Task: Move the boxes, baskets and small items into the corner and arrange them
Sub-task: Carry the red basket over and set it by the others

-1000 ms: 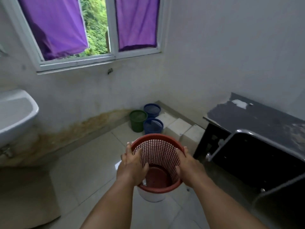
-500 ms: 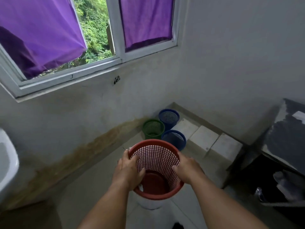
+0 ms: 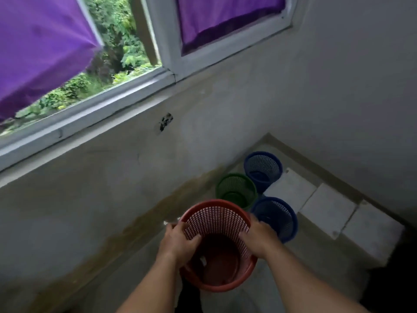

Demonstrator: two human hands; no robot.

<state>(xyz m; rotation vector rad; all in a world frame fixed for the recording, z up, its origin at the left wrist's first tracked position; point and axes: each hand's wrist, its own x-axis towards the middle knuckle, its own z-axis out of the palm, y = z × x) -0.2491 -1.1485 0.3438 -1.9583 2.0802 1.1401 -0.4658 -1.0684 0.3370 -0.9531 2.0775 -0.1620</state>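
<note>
Red basket (image 3: 216,222): was carried in both hands above the floor (image 3: 316,267), with its mouth tipped toward the wearer. It was just short of the corner group and not yet set down.
Left hand (image 3: 178,242): gripped the left rim, fingers (image 3: 179,227) curled over the outer mesh and thumb inside, probably to stop the thin wall from twisting.
Right hand (image 3: 259,239): gripped the right rim in the same way, close to the near blue basket (image 3: 276,216). The paired hold likely let the person steer the red basket level into a tight gap.
Corner group: the green basket (image 3: 235,190) stood by the stained wall (image 3: 158,177), the far blue basket (image 3: 262,169) deepest in the corner, and the near blue basket in front. All were upright with rims close together, so they took little floor.
Boxes (image 3: 327,208): three white ones lay flat in a row along the other wall (image 3: 361,109), just beside the blue baskets.
Free spot: the bare floor left of the near blue basket, before the green one, looked the natural place for the red basket.
Risk: lowering the red basket could nudge the near blue basket.
</note>
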